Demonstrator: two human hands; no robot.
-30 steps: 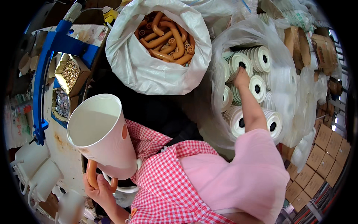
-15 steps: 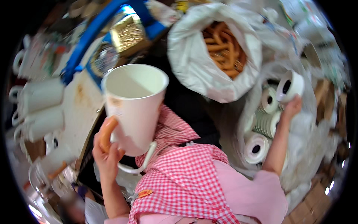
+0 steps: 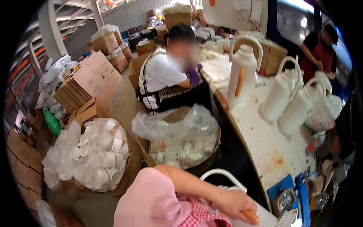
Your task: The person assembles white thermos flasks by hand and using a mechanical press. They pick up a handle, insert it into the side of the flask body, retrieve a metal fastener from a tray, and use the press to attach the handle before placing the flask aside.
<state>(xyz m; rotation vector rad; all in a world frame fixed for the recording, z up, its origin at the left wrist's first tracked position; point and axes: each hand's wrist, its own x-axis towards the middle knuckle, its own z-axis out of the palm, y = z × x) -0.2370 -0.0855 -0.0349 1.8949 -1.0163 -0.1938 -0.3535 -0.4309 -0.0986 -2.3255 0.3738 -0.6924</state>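
My left hand comes in from the lower edge on a bare forearm with a pink sleeve. Its fingers are closed round the orange side handle of a white jug. Only part of the jug body shows, tilted, near the lower edge. A white loop handle arches up at its other end, partly behind my forearm. Against the jug's right end is a white ridged round piece, cut off by the frame. My right hand is out of view.
On the right, a worktable bears several white jugs. Boxes of bagged white parts stand left and centre. A seated person works beyond; another person stands far right. A blue tool lies at the table's near end.
The view has swung left toward the table and the boxes. My left hand still grips the jug's orange handle. My right hand, which held a white ring-shaped part, has left the view.
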